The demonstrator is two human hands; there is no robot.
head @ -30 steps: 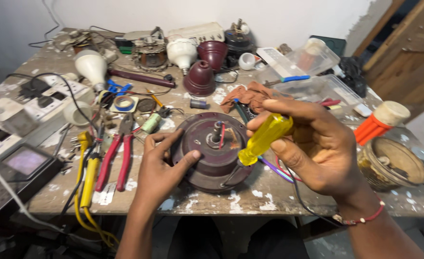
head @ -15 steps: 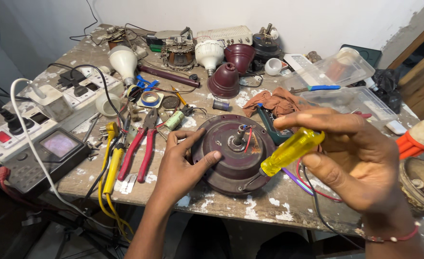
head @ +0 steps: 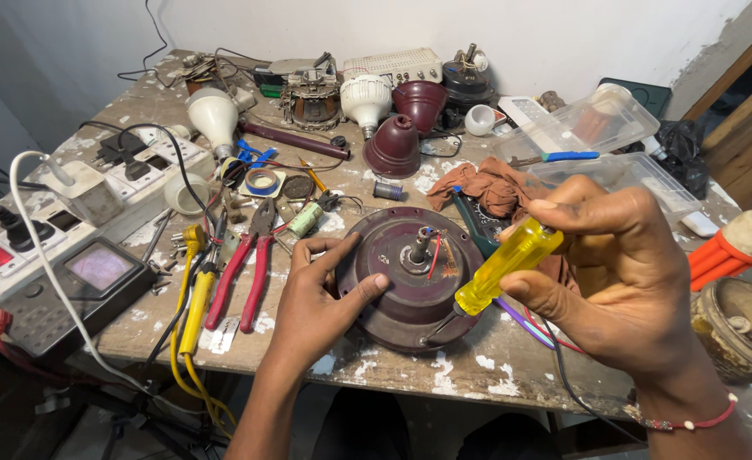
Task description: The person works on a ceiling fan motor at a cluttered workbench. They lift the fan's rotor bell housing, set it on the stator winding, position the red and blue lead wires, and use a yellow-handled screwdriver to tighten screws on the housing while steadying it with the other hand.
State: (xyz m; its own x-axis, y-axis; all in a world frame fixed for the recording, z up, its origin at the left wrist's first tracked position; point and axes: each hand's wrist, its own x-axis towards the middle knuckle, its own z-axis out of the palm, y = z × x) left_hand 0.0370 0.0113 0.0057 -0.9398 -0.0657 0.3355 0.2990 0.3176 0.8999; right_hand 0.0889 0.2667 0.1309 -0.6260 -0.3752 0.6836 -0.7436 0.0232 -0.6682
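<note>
Head view: left hand (head: pixel 315 300) is resting open-fingered on the rim of the maroon fan motor housing (head: pixel 410 277), which is lying on the paint-flecked workbench (head: pixel 495 366). Right hand (head: pixel 623 273) is pinching a yellow-handled screwdriver (head: pixel 499 271), tip lying at the housing's edge. Red-handled pliers (head: pixel 244 271) are lying left, brown rag (head: pixel 487 186) behind.

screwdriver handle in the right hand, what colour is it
Clear yellow: the screwdriver in the right hand, head view.

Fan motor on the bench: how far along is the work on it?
Done: the maroon fan motor lies flat on the table with shaft and wires exposed, and a maroon cover sits apart behind it. In hand: the left hand steadies its rim while the right hand sets a yellow screwdriver at its near edge. Left: the housing looks unopened.
</note>
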